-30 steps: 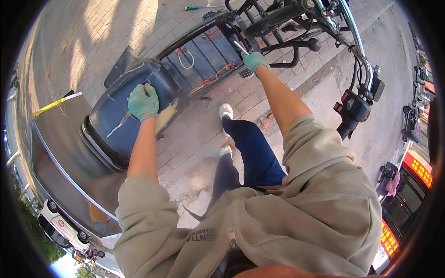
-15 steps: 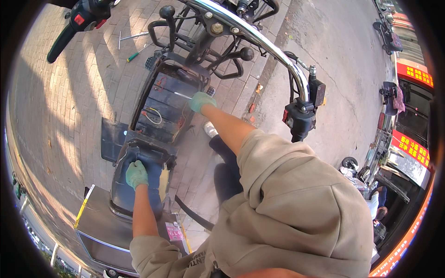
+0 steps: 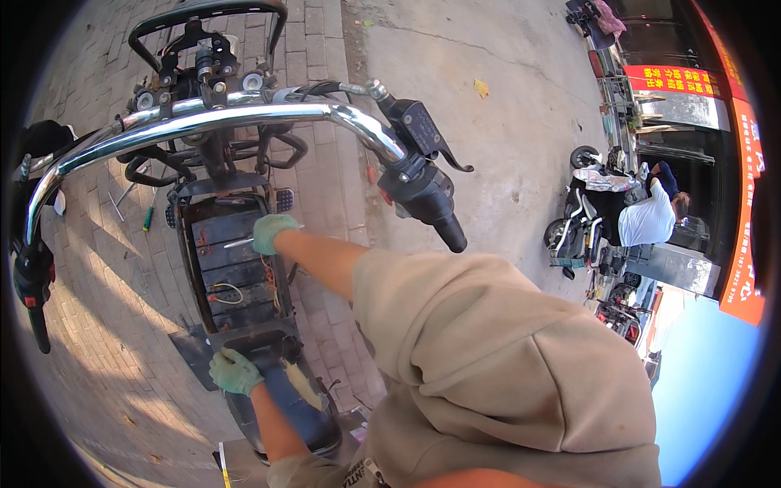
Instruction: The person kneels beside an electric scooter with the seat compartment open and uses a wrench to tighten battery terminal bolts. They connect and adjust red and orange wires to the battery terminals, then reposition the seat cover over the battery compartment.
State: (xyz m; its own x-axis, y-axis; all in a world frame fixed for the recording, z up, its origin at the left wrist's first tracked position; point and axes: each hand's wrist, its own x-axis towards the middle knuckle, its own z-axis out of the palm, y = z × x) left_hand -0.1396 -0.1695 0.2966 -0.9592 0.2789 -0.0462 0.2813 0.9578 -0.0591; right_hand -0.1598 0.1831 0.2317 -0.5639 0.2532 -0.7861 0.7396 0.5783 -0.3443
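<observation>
My right hand (image 3: pixel 274 234), in a green glove, is closed round a thin metal-shafted tool (image 3: pixel 237 242). The glove covers the tool's grip. Its shaft points left over the black battery blocks (image 3: pixel 224 259) in the open floor compartment of an electric vehicle. A pale wire loop (image 3: pixel 229 294) lies across the blocks, with red bits at their ends. My left hand (image 3: pixel 236 372), gloved too, has its fingers curled at the left front edge of the black seat (image 3: pixel 281 411). The seat cover is torn on its right side, baring yellowish foam (image 3: pixel 302 384).
Chrome handlebars (image 3: pixel 220 114) arch over the compartment, the right grip (image 3: pixel 447 230) near my arm. A dark flat panel (image 3: pixel 191 351) lies left of the seat. On the paving are a green-handled tool (image 3: pixel 148 218) and a T-shaped wrench (image 3: pixel 119 199). A person (image 3: pixel 647 220) is beside parked scooters.
My view has turned, so the handlebars now cross the upper left. My left hand has shifted from the middle of the seat to its left front edge. The right hand still holds the tool.
</observation>
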